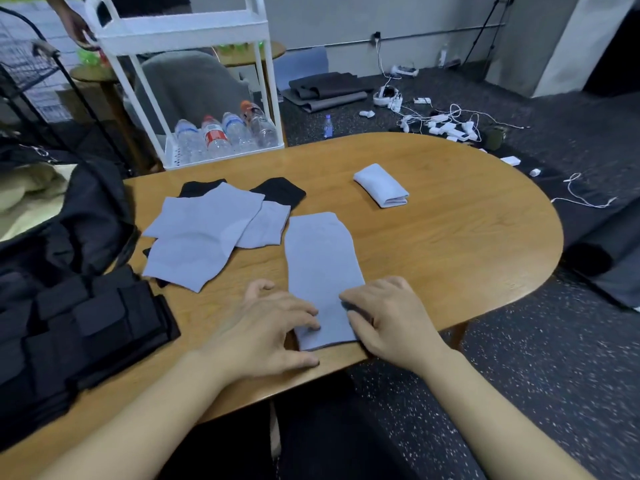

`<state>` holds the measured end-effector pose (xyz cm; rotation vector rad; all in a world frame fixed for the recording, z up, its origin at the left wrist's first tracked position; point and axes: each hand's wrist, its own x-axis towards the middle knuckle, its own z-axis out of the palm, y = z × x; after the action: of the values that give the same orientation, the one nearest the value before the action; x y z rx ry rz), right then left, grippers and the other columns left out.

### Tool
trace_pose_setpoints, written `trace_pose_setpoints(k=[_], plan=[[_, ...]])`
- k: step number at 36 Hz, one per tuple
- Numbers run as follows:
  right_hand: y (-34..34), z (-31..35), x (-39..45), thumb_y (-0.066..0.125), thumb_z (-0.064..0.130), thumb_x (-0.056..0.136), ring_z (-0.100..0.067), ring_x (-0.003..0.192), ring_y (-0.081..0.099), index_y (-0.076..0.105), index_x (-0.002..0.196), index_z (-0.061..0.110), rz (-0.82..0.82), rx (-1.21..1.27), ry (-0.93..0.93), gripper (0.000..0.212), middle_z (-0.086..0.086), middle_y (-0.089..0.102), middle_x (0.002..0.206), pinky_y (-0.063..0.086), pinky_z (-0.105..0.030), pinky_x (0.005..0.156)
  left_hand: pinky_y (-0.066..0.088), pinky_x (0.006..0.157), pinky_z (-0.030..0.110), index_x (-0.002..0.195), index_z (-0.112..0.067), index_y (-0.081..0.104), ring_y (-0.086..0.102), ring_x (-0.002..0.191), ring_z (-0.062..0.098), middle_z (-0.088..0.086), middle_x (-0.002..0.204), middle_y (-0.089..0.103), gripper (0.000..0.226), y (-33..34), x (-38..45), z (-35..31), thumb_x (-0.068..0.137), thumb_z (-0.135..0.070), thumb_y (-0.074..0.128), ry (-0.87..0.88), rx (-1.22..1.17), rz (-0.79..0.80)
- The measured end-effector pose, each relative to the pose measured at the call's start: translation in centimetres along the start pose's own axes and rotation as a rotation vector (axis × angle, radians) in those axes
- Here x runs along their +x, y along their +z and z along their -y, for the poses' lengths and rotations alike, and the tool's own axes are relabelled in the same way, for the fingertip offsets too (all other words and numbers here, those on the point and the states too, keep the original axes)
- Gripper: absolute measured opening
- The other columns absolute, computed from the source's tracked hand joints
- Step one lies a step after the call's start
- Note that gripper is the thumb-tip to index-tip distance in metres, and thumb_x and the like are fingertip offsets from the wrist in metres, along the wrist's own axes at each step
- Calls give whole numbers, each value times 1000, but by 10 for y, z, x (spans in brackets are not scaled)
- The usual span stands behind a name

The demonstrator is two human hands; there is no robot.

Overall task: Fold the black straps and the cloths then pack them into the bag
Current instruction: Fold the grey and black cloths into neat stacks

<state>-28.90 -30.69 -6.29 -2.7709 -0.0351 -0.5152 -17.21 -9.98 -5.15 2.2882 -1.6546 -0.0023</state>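
At the near edge of the worktop lies the cloth I am working on, a long blue-grey strip whose long axis runs straight away from me, near end at the edge and far end toward the middle of the wood. Both my hands sit on that near end. My left hand lies flat with fingers loosely spread, fingertips pressing the cloth's left side, thumb on bare wood beside it. My right hand is at the right edge, fingers curled in; they seem to nip the hem, though I cannot tell whether anything is really pinched. Neither is clearly nearer: they flank the strip evenly, so the rest of it stretches forward from both grips. I judge the coming fold should carry the near end up and away along that axis, or roll it, to match the folded cloth lying well apart to the far right.

Left of my strip, more flat cloths overlap in a loose heap, with black pieces, perhaps straps, showing beneath. Farther left, the black bag hangs over the worktop's end. A white cart with bottles stands behind
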Motion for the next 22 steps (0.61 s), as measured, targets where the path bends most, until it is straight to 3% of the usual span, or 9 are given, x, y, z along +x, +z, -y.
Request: trace_pose_setpoints(k=[3,9,13,15,17,19,22], plan=[[3,4,-9,55,30,78,-17,85,59,65,89,21,39,-7,24,17,8,67,83,34,-31,84,12,101,27,98,-37,73,58,109,-1,-20,116,68,43,2,-2,0,73,-68,57,-30,0,-7],[2,6,-20,55,42,64,-15,105,55,62,112,21,86,21,21,53,10,65,104,33,-31,96,23,100,32,77,-31,74,67,87,1,-18,96,74,24,10,0,-9,72,-40,52,-81,47,-89],[7,1,-18,47,44,71,-13,111,54,62,125,23,48,115,147,59,7,65,111,29,-24,97,28,101,31,78,-30,70,56,82,-9,-17,79,71,20,12,4,-13,76,-39,52,-315,-184,-222],[7,1,-9,52,42,77,-14,100,58,69,113,24,-30,242,284,44,6,69,102,35,-27,90,37,95,29,75,-27,67,54,81,-8,-13,71,69,22,10,12,-11,76,-43,52,-460,-360,-226],[8,-2,3,59,41,79,-17,82,59,72,88,22,-97,323,395,25,5,69,81,43,-34,76,44,87,36,79,-27,65,61,74,4,-11,69,69,31,8,18,-6,72,-51,48,-526,-487,-240],[8,-4,14,67,39,83,-19,69,56,66,74,19,-101,386,484,22,4,61,65,44,-37,66,48,81,37,84,-29,66,64,75,12,-10,72,70,35,7,23,-1,74,-56,47,-573,-529,-237],[10,-7,27,70,36,84,-14,60,49,61,69,17,-83,466,586,25,7,52,57,40,-35,60,51,82,39,94,-33,70,67,84,11,-14,81,73,30,7,29,1,81,-51,50,-622,-565,-229]])
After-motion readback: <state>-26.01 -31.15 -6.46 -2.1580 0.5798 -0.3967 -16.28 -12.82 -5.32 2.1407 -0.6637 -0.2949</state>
